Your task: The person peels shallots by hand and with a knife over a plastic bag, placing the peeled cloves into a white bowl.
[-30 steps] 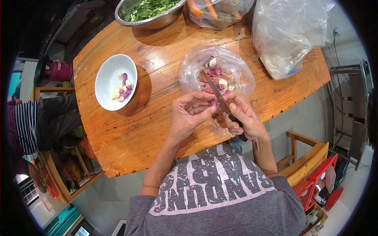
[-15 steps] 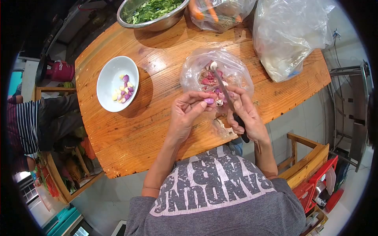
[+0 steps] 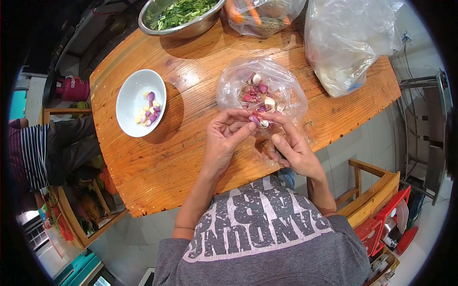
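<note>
Wooden table (image 3: 157, 176) under bowls (image 3: 130, 102) and bags (image 3: 231, 81)

I see a little onion (image 3: 254, 119) between the fingers of the left hand (image 3: 223, 138), with the right hand (image 3: 299, 155) just beside it. Past the fingers, a bag (image 3: 229, 88) with more onions (image 3: 263, 88) lies on the table (image 3: 191, 164). Left of them sits a bowl (image 3: 126, 104) with onions and garlic inside. Far past the fingers are a basin (image 3: 164, 32) of chopped leaves (image 3: 183, 12) to the left, a carrot bag (image 3: 262, 31) ahead, and another bag (image 3: 350, 47) to the right.
</note>
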{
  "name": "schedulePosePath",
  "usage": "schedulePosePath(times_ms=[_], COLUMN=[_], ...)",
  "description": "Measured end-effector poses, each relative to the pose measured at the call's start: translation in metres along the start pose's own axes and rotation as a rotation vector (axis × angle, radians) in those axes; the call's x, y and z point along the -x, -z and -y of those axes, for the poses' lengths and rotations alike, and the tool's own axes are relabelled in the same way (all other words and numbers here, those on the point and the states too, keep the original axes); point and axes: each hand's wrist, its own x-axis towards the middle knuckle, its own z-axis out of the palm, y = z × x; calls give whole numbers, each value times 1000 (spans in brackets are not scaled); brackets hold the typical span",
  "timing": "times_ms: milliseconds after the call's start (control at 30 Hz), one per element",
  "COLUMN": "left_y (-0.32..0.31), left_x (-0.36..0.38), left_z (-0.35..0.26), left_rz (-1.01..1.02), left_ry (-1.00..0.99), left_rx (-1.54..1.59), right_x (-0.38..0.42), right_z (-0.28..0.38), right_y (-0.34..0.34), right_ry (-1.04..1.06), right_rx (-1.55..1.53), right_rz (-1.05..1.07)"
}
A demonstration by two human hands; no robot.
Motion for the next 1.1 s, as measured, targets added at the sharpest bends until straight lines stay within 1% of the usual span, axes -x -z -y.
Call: schedulePosePath(times_ms=[333, 433, 533, 633, 733, 933, 1033, 1100], left_y=[-2, -2, -1, 0, -1, 0, -1, -2], left_x=[1, 0, 0, 0, 0, 0, 1, 1], left_z=[-2, -2, -1, -1, -1, 1, -1, -1], left_rz=[2, -1, -1, 10, 18, -2, -8, -10], left_ry=[-16, -14, -11, -11, -9, -23, -24, -16], left_rx=[11, -17, -26, -9, -1, -19, -34, -39], right_x=[-1, -2, 1, 0, -1, -2, -3, -3], right_z=[-6, -14, -5, -2, -2, -12, -13, -8], right_y=[-3, 2, 3, 0, -4, -2, -1, -4], right_ry=[-11, 19, -66, -81, -50, 11, 4, 5], right_rx=[-29, -8, -88, -206, -62, 0, -15, -76], right_rz=[-78, -74, -48, -55, -71, -78, -61, -98])
